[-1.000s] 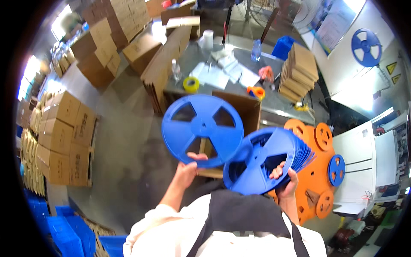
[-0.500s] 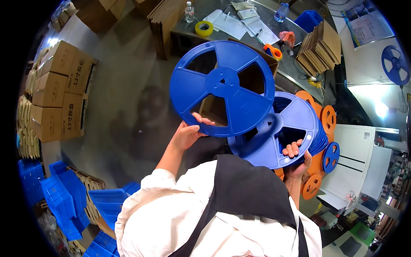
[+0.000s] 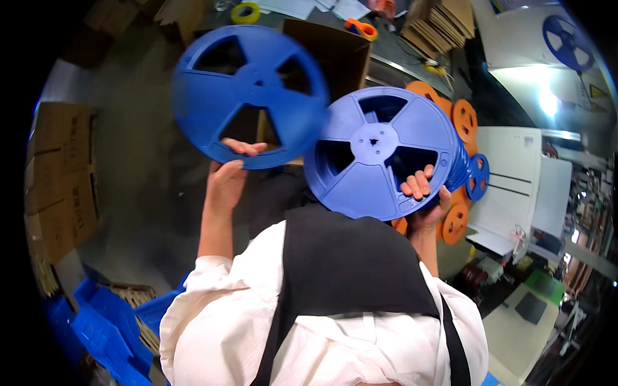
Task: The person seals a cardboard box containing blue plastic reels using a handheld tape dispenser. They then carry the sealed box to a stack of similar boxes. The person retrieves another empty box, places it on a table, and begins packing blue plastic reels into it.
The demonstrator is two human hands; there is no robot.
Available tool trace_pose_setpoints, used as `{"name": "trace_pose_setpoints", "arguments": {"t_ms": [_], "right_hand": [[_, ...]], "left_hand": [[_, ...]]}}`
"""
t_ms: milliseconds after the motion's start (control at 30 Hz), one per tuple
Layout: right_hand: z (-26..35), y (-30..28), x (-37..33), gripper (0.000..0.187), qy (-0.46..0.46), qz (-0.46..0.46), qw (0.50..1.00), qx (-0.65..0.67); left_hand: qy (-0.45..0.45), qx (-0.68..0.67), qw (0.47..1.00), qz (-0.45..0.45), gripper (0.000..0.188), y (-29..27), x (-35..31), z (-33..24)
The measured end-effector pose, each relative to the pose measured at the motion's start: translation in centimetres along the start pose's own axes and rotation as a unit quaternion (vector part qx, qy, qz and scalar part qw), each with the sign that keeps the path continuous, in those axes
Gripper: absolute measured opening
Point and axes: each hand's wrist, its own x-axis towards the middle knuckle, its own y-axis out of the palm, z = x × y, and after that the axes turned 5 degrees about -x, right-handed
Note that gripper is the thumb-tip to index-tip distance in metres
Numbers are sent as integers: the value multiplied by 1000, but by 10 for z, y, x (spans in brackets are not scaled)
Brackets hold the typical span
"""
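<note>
A blue plastic reel (image 3: 203,100), a flat disc with three window-like cutouts, is tilted up in my left hand (image 3: 228,179). The fingers reach through its lower cutout and the thumb presses the rim. On the right, my right hand (image 3: 432,199) grips the lower right rim of a lighter blue reel (image 3: 357,186), its fingertips hooked through a cutout. Behind that reel's right edge show the stacked rims of several more blue reels (image 3: 458,164). Beyond the two reels stands an open cardboard box (image 3: 357,67), partly hidden by the left reel.
Orange reels (image 3: 456,222) and a smaller blue reel (image 3: 477,177) are on the right, beside a white cabinet (image 3: 508,154). The far table holds yellow tape (image 3: 245,13), an orange tape dispenser (image 3: 362,29) and cardboard sheets (image 3: 438,29). Cartons (image 3: 61,174) and blue crates (image 3: 106,331) stand left.
My left hand has carried its reel left, away from the lighter reel, which is now more fully uncovered. The view has also shifted. My right hand keeps its grip.
</note>
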Motion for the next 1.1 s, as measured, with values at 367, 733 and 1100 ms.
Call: {"name": "trace_pose_setpoints", "arguments": {"t_ms": [367, 733, 1100], "right_hand": [[-5, -35, 3, 36, -30, 62, 993, 100], [5, 16, 2, 36, 48, -17, 995, 89], [14, 44, 5, 45, 42, -143, 987, -64]], "left_hand": [[102, 397, 912, -8, 31, -33, -2, 44], [101, 579, 740, 328, 55, 36, -34, 82], [-18, 496, 864, 86, 33, 45, -33, 33]]}}
